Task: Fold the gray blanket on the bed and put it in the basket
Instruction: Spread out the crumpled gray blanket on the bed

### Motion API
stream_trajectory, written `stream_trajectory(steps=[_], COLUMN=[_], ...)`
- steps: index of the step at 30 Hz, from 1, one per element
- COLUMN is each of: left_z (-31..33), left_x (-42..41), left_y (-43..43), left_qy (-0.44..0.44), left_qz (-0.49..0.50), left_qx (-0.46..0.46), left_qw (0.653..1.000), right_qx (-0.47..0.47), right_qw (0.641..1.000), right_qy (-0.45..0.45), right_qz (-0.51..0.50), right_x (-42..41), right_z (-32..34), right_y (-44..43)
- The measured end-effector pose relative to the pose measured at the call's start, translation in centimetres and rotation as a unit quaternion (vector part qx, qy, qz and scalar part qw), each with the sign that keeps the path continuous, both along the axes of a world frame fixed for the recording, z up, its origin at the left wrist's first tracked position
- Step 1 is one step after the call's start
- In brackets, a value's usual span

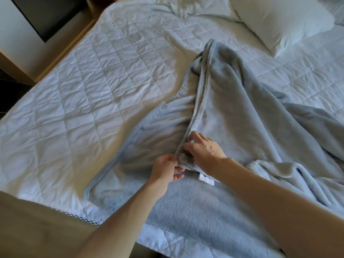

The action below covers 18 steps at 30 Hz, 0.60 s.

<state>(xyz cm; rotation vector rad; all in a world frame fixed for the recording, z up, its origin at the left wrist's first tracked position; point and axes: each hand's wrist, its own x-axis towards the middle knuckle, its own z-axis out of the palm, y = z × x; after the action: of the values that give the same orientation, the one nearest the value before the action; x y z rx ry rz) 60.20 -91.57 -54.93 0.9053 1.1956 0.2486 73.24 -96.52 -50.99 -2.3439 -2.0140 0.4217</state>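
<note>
The gray blanket (232,112) is lying loose and rumpled across the near and right part of the bed, resting on a white quilted mattress cover (93,90). One long bunched ridge of it is running from the hands toward the far side, and heavier folds are piling up at the right edge of the view. Both of the person's arms are reaching in from the near side and meeting at the near end of that ridge. The left hand (165,167) is pinching the gathered edge of the blanket between thumb and curled fingers. The right hand (204,148), just beside it on the far right, is pressing down with bent fingers closed on the same bunch of fabric, so both hands are clamped on the blanket and almost touching one another. A small white care label (206,178) is sticking out of the blanket's hem just under the right wrist; its print is too small to read. A white pillow (284,21) is lying at the far right of the bed, well apart from the hands. A wooden bed frame (37,226) is showing along the near left edge.
</note>
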Motion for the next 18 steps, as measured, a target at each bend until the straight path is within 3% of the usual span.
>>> stream_trajectory(steps=[7,12,18], left_z=[-0.7,-0.9,-1.4], left_x=[-1.6,-2.2,-1.5], left_y=[1.3,1.2,0.6], left_qy=[-0.035,-0.013,0.025], left_qz=[0.027,-0.055,-0.034], left_qx=[-0.007,0.097,0.166], left_qw=[0.999,0.994,0.985], right_qx=[0.024,0.048,0.047], right_qw=[1.0,0.998,0.995], right_qy=[0.011,-0.014,-0.019], right_qz=[0.017,0.037,0.089], right_x=[-1.1,-1.2,0.6], right_z=[-2.1,-3.6,-3.8], right_y=[1.8,2.8,3.8])
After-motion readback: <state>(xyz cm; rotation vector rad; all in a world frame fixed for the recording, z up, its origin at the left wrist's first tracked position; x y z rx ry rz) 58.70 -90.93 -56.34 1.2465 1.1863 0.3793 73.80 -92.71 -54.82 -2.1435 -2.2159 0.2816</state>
